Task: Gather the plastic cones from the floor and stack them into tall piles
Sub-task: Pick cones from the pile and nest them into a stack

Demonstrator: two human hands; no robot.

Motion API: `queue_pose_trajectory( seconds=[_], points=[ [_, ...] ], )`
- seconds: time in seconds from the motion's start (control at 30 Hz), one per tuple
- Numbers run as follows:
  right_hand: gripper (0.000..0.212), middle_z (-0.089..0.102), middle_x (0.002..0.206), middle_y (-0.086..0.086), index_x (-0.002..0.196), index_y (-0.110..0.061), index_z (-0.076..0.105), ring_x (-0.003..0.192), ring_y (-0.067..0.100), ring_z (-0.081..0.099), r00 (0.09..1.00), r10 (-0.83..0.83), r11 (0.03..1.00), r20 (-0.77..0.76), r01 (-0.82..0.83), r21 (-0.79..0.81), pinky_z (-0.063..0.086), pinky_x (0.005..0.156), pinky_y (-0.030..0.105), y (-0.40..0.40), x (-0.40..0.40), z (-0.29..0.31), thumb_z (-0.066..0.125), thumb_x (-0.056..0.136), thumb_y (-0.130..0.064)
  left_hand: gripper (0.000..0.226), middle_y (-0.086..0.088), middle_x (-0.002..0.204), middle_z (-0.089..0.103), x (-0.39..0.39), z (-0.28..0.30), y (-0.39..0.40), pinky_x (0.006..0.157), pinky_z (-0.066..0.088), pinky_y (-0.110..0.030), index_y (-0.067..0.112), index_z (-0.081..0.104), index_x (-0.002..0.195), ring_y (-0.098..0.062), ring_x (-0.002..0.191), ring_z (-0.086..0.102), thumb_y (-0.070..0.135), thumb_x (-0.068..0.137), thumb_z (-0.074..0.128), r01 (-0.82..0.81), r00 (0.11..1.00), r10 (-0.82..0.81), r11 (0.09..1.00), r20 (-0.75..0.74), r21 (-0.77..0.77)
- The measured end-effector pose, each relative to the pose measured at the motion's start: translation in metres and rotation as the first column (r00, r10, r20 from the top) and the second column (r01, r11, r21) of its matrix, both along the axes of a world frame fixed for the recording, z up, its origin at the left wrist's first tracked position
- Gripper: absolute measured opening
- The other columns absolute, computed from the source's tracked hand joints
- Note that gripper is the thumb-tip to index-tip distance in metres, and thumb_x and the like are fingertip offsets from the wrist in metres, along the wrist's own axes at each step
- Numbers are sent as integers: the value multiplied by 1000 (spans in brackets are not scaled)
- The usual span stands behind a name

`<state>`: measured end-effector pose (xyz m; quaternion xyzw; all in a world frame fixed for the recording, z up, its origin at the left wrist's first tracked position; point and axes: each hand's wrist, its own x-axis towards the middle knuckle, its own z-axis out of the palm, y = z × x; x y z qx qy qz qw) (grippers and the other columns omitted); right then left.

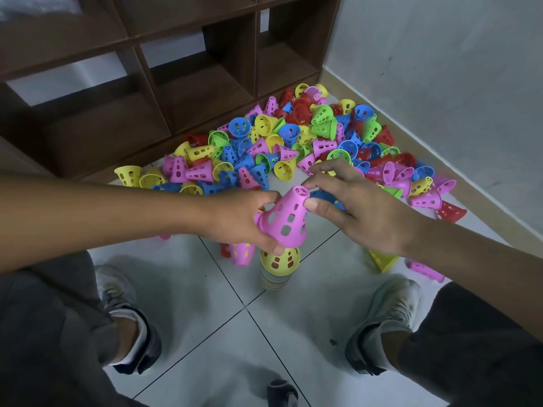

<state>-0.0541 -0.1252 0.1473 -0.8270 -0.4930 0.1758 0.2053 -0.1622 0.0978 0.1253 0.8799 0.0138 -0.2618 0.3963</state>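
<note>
Nearest the lens, two dark trouser knees (53, 327) frame the shot, grey shoes (117, 292) planted on the white tiled floor (223, 342).

Up to the action: the left hand (235, 218) has its fingers (271, 246) curled round the wide rim of a pink cone (286, 220), thumb up by the tip. The right hand (364, 212) comes in from 3 o'clock, thumb pressed against the cone's narrow end, forefinger arched over the top, and a blue cone (326, 197) seems tucked under its palm, though how it is held is hidden.

This looks like thin, light, perforated plastic, stiff enough to keep shape, probably springy at the rim. Best hold, by my reckoning, is a light pinch at the tip or rim, since the holes give purchase.

Directly below, at 6 o'clock of the pink cone, stands the stack (279, 268), yellow on top, just apart from the cone's rim.

Outward at 12 o'clock sprawls the loose pile of cones (293, 148), against a brown shelf unit (176, 83) and the wall (440, 69).
</note>
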Motion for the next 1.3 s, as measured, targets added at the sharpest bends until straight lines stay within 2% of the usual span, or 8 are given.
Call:
queue_pose_trajectory(
  seconds=[0.2, 0.33, 0.53, 0.67, 0.83, 1.03, 1.2, 1.3],
  points=[
    [52, 35, 143, -4, 129, -35, 53, 108, 22, 61, 999, 44, 991, 0, -44, -126, 52, 95, 45, -5, -14, -11, 32, 93, -66, 73, 1, 118, 60, -1, -9, -10, 94, 52, -39, 41, 47, 133, -20, 107, 60, 57, 72, 84, 111, 994, -107, 973, -30, 200],
    [35, 41, 133, -9, 128, -33, 54, 109, 18, 59, 997, -4, 991, -76, -6, -135, 50, 97, 40, -6, -16, -19, 61, 95, -43, 74, 6, 127, 58, -6, -14, -1, 99, 50, -38, 38, 51, 133, -16, 115, 57, 52, 70, 86, 147, 988, -133, 969, -84, 200],
    [50, 59, 112, -13, 119, -33, 64, 99, -4, 58, 960, -197, 980, -199, 188, -62, 46, 82, 7, -5, -9, -21, 86, 77, -17, 65, 13, 123, 59, -9, -15, 13, 96, 51, -30, 32, 60, 127, -10, 111, 59, 41, 70, 90, 85, 995, -73, 978, -73, 188],
    [41, 69, 103, -19, 109, -30, 69, 93, -13, 61, 907, -278, 959, -316, 284, -29, 44, 72, 2, -2, -7, -21, 85, 78, -9, 59, 14, 112, 63, -10, -13, 16, 84, 57, -27, 38, 60, 117, -11, 99, 65, 39, 68, 92, 2, 998, 6, 993, -65, 114],
    [39, 70, 107, -7, 113, -23, 67, 96, -2, 66, 828, -279, 923, -487, 371, 104, 51, 82, 11, 11, -11, -9, 79, 82, -2, 64, 10, 91, 65, -8, -2, 18, 54, 47, -17, 37, 54, 114, 0, 68, 60, 37, 65, 95, -135, 991, 135, 991, -15, 4],
    [44, 59, 110, 5, 125, -21, 56, 80, 15, 68, 586, -220, 833, -780, 529, 162, 59, 84, 41, 28, -16, 1, 71, 89, -1, 70, 1, 99, 67, -10, 13, 23, 58, 52, -18, 35, 50, 116, 1, 69, 65, 25, 64, 96, -233, 971, 224, 964, -82, -125],
    [49, 50, 102, -4, 123, -25, 54, 75, 5, 64, 706, -189, 883, -683, 426, 196, 57, 80, 32, 32, -30, -3, 72, 87, 3, 69, 0, 104, 66, -13, 22, 26, 59, 53, -17, 32, 52, 118, 1, 69, 67, 24, 64, 94, -343, 939, 332, 924, -89, -171],
    [52, 46, 106, 0, 122, -23, 56, 86, 25, 66, 748, -165, 929, -642, 337, 154, 58, 88, 49, 29, -40, -12, 74, 84, 8, 60, -1, 107, 69, -12, 21, 30, 70, 62, -27, 32, 55, 117, -5, 80, 73, 34, 69, 90, -433, 901, 416, 876, -124, -211]
  ],
)
